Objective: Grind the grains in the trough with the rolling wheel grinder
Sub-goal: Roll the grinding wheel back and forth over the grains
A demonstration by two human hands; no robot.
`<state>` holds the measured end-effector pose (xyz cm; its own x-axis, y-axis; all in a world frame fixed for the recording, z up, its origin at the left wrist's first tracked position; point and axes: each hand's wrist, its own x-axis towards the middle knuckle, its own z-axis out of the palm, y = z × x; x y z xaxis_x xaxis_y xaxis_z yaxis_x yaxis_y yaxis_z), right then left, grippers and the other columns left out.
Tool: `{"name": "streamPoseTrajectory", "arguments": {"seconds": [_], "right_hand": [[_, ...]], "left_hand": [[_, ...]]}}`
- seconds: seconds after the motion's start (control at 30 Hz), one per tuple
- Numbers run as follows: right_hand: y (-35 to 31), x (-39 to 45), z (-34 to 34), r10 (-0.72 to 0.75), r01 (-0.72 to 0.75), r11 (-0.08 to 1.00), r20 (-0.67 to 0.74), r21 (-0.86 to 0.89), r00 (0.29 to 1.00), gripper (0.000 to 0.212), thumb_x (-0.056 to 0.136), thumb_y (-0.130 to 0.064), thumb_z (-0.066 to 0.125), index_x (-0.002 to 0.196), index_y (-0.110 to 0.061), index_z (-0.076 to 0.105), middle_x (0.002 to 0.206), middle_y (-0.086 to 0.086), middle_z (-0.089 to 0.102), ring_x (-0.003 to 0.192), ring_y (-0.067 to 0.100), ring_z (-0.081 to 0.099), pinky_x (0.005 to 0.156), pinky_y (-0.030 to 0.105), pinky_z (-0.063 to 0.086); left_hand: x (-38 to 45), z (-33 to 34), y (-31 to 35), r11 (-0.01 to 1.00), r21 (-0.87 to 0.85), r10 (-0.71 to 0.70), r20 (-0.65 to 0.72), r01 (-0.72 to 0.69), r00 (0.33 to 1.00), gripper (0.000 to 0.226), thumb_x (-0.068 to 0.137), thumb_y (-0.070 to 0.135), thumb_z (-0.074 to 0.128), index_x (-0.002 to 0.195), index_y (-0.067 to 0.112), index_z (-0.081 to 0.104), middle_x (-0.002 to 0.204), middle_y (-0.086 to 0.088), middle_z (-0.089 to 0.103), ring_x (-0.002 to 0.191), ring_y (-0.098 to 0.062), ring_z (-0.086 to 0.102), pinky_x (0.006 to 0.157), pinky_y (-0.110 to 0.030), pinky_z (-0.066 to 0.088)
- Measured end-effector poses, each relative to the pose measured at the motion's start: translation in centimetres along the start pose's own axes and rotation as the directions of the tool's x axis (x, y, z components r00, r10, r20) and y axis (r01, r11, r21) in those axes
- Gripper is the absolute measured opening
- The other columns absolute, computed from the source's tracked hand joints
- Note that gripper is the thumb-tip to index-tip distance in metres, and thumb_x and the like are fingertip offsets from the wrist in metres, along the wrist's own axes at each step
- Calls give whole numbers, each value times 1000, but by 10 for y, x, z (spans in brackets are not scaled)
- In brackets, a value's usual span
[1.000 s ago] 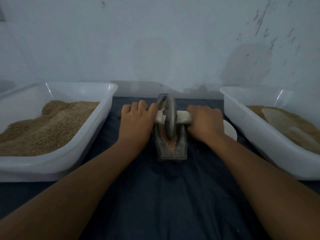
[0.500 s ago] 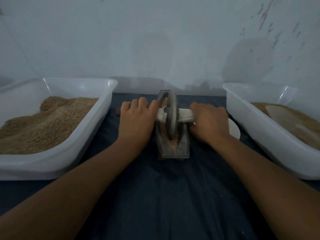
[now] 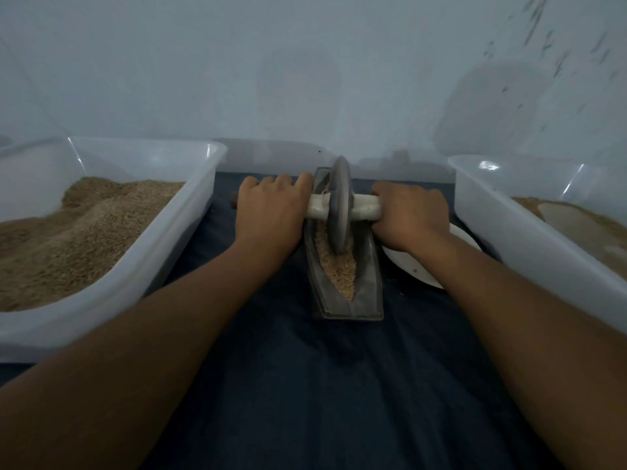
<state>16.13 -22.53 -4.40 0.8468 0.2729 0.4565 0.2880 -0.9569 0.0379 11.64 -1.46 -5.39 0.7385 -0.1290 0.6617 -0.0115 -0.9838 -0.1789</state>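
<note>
Both hands are gripping the pale handle [image 3: 364, 209] w/ fingers curled – left hand [image 3: 271, 212], right hand [image 3: 409, 215] – holding the grey metal wheel [image 3: 339, 206] upright in the boat-shaped metal trough [image 3: 368, 286] of tan grains [image 3: 339, 268].

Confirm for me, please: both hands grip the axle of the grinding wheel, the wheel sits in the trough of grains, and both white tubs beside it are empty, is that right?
Not quite: the head view shows the left tub and right tub holding brown grain, not empty. The rest stands: the left hand and right hand grip the axle, and the wheel sits in the trough of grains.
</note>
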Motion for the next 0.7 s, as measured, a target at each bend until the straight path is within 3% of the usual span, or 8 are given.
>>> {"name": "streamPoseTrajectory", "arguments": {"seconds": [0.1,0.3,0.43,0.7], "right_hand": [[1,7,-2,-20,19,999,-1,-26,1000,23,79,-31,67,99,-28,58,89,-1,63,77,25,57,65,33,30],[1,22,-5,9,-7,999,76,-34,997,24,79,-34,68,101,-28,60,94,-1,65,76,21,51,55,28,27],[3,33,-7,24,-17,999,183,-37,983,31,75,-39,70,105,-33,64,99,-2,66,84,23,59,59,27,37],[3,40,-7,64,-49,996,217,-72,974,28,77,-38,69,101,-24,67,73,-5,52,64,16,51,53,23,36]], "left_hand": [[7,5,-2,1000,1,3,3,-3,1000,25,86,25,65,107,22,52,89,-2,65,77,-27,62,68,-35,32],[21,14,-5,1000,3,0,15,0,1000,22,89,23,62,108,22,52,88,-3,65,74,-29,64,66,-36,38],[25,19,-4,999,33,3,-13,-3,1000,23,88,22,63,108,22,53,89,-2,64,74,-28,63,64,-34,30],[23,18,-3,1000,0,-10,-50,10,999,21,89,21,61,107,22,51,94,-3,61,79,-27,61,69,-37,34]]}}
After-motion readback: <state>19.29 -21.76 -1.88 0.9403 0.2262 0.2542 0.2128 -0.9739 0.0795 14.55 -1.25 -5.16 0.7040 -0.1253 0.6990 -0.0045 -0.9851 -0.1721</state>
